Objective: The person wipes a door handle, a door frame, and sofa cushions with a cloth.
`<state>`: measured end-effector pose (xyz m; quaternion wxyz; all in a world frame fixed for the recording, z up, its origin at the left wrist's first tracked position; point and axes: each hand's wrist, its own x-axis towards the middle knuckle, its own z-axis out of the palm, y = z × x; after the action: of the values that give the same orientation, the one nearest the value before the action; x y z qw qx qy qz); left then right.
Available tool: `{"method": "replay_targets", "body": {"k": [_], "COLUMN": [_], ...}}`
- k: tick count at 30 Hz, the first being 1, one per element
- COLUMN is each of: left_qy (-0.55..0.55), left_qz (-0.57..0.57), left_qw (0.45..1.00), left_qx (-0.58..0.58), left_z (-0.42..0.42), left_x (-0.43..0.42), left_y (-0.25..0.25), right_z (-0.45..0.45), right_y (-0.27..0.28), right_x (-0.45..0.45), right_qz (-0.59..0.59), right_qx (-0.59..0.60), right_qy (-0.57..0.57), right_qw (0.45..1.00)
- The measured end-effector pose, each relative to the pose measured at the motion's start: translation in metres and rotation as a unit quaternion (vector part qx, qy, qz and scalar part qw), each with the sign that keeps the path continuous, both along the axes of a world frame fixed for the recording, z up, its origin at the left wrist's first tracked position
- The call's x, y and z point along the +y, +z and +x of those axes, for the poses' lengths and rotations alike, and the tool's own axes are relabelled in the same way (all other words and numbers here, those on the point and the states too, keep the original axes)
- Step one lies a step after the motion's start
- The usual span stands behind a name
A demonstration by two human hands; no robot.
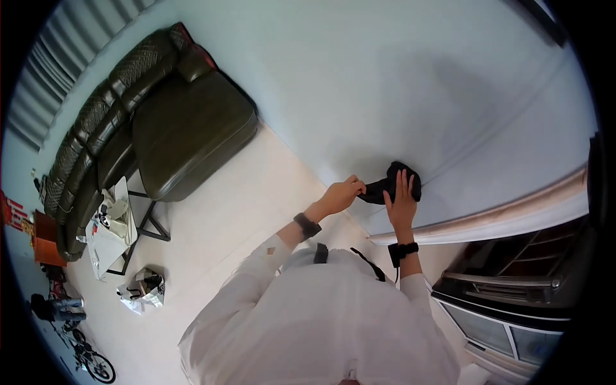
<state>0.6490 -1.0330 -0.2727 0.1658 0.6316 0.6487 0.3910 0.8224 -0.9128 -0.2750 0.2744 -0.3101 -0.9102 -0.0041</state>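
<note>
Your left hand (343,196) is closed at the fingertips, pinching the narrow end of the black bundle (390,181). Your right hand (402,204) is open, its fingers long and nearly straight, laid over the broad right end. The pinch appears to give you control of the loose end, while the spread fingers seem to steady the bulk; whether the right palm also grips underneath, you cannot be told from this angle.

Surroundings, by size. The wall (308,83) fills the far side and lies directly behind your work. Whether the bundle touches it cannot be determined. The sofa (192,128) is at far left, with its long side seat pointing towards you; it sits well apart from your hands, which leaves your arms free on that side. The cabinet (478,327) is at near right, beyond your right elbow, so your reach on that side looks the tighter of the two. The table (115,247) is on the left in front of the sofa, presumably for easy reach from the seats. A bag (146,292) rests on the floor on its near side.

Smallest items: a dark band is strapped around each wrist, the left band (307,226) and the right band (403,252). Both sit behind the hand, presumably to keep your fingers unobstructed.
</note>
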Motion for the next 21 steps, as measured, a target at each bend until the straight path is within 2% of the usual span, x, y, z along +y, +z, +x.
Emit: {"method": "replay_targets", "body": {"k": [1,4,5,8,9,12,13,16,18,21], "left_qy": [0.006,0.015,0.015,0.044,0.061,0.063,0.057,0.049,0.079,0.124], "left_qz": [0.007,0.021,0.024,0.024,0.022,0.02,0.016,-0.121,-0.105,-0.046], "left_qw": [1.0,0.998,0.997,0.996,0.995,0.996,0.997,0.987,0.989,0.99], "left_qx": [-0.014,-0.056,-0.067,-0.075,-0.078,-0.062,-0.043,0.092,0.073,0.045], "left_z": [-0.009,-0.031,-0.037,-0.063,-0.071,-0.102,-0.112,-0.152,-0.182,-0.23], "left_x": [-0.008,-0.03,-0.037,-0.052,-0.056,-0.067,-0.069,-0.083,-0.097,-0.125], "left_y": [-0.002,-0.001,0.003,0.007,0.007,0.006,0.004,-0.02,-0.026,-0.03], "right_z": [-0.013,-0.044,-0.053,-0.078,-0.086,-0.126,-0.144,-0.204,-0.244,-0.302], "right_y": [0.001,-0.005,-0.004,-0.001,-0.013,-0.022,-0.023,-0.034,-0.056,-0.075], "right_x": [-0.004,-0.007,-0.01,-0.015,-0.007,-0.015,-0.024,-0.05,-0.062,-0.076], "right_qz": [-0.034,0.002,-0.036,0.001,-0.012,-0.07,-0.046,-0.116,-0.255,-0.286], "right_qx": [-0.005,-0.027,0.013,0.019,0.071,0.1,0.09,0.023,-0.065,-0.189], "right_qy": [0.003,0.0,0.021,-0.027,-0.039,0.018,0.05,0.207,0.287,0.359], "right_qw": [0.999,1.0,0.999,0.999,0.997,0.992,0.994,0.971,0.921,0.868]}}
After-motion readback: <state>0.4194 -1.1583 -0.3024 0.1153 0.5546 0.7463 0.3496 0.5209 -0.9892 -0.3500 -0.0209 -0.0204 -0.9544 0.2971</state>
